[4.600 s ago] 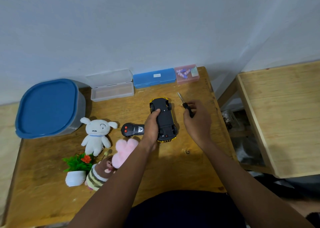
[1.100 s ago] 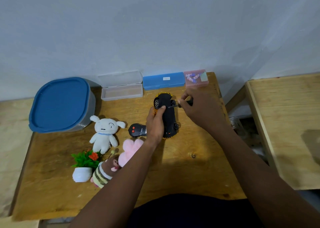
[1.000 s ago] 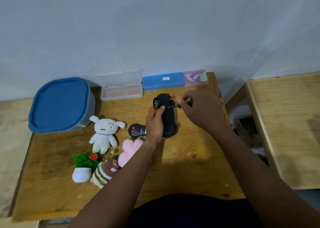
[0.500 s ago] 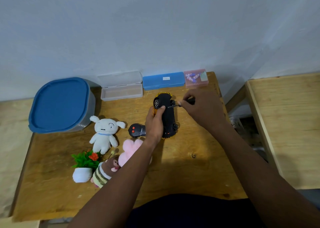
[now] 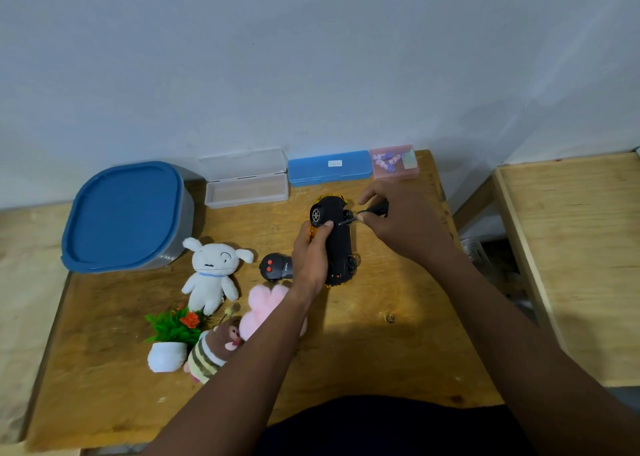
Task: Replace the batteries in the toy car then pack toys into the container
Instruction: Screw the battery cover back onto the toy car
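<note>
The yellow toy car [image 5: 337,244] is tipped on its side on the wooden table [image 5: 363,358], black underside facing right. My left hand [image 5: 311,254] grips its body from the left. My right hand [image 5: 398,220] pinches a small black-handled screwdriver [image 5: 367,213], whose metal tip touches the car's underside. The grey container with a blue lid [image 5: 124,216] stands at the back left. A black remote [image 5: 275,266], a white plush dog [image 5: 211,275], a pink plush [image 5: 266,305], a striped plush [image 5: 211,351] and a potted toy plant [image 5: 173,334] lie left of the car.
Along the wall sit an open clear case [image 5: 246,185], a shut blue case [image 5: 329,168] and a pink box [image 5: 393,162] holding small purple items. A second wooden table [image 5: 581,254] stands to the right across a gap.
Since 4.6 s ago my right hand brought the screwdriver onto the car's underside and the car was tipped on its side. Over the last second both hands barely moved.
</note>
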